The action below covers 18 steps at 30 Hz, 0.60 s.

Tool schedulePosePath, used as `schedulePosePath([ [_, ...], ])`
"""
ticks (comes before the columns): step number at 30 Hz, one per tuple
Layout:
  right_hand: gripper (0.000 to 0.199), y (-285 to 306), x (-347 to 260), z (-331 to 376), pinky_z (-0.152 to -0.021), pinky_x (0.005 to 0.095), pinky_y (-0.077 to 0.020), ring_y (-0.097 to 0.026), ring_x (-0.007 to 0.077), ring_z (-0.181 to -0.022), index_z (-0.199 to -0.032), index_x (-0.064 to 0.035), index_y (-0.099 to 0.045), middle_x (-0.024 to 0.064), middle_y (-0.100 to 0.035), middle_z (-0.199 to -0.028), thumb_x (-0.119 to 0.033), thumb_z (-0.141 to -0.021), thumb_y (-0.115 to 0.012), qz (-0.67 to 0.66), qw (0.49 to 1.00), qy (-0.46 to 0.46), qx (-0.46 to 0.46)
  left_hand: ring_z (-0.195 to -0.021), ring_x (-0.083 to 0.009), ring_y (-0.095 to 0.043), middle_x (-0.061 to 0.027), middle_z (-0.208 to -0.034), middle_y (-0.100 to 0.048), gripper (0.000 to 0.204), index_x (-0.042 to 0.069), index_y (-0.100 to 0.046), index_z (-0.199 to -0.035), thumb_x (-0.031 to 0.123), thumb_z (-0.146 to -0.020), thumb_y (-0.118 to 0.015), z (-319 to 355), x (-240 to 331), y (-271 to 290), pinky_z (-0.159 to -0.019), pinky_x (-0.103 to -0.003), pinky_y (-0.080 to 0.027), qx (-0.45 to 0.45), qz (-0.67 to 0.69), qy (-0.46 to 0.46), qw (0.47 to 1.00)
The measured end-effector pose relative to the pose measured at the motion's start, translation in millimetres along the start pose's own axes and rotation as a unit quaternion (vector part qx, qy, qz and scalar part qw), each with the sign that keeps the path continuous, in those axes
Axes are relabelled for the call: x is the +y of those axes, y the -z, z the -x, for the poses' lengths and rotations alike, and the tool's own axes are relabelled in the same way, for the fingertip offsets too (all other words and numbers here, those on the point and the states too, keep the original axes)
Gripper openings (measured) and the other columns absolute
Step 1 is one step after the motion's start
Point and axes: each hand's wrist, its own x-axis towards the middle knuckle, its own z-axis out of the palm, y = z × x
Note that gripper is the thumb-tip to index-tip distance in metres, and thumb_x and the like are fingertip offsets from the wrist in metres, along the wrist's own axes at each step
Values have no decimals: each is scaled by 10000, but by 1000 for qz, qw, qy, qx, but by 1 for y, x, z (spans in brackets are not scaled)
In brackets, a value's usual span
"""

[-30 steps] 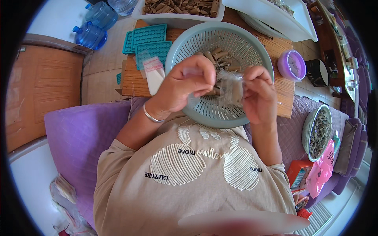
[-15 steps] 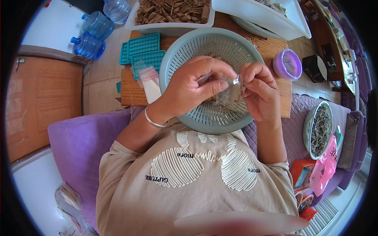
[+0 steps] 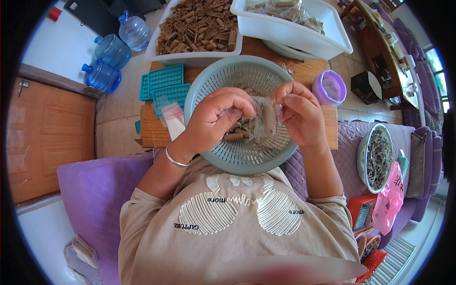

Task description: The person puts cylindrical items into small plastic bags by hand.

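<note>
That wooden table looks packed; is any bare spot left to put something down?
Little. Bare wood shows on the table between the green basket and the white tub, and right of the purple cup. The left side is crowded with teal trays and small bags.

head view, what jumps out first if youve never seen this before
At centre, the left hand and right hand pinch a small clear bag above a round grey-green basket. Behind it sits a white tub of brown sticks, with blue water jugs at the upper left.
</note>
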Motion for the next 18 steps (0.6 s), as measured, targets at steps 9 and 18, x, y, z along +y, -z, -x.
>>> schedulePosePath([
  [9, 257, 30, -104, -83, -750, 235, -492, -598, 124, -765, -1028, 54, -568, 79, -629, -864, -33, -832, -710, 277, 842, 420, 195, -829, -119, -595, -119, -1064, -641, 317, 29, -494, -1261, 49, -949, -546, 49, 6, -32, -630, -211, -427, 92, 395, 191, 894],
  [18, 173, -9, 11, 16, -687, 199, -461, -548, 69, -761, -973, -21, -611, 0, -601, -919, -9, -839, -720, 370, 892, 215, 145, -1188, -181, -546, -128, -1308, -581, 445, 10, -459, -1355, 165, -955, -580, 72, -7, -28, -993, -318, -429, 35, 443, 232, 865],
])
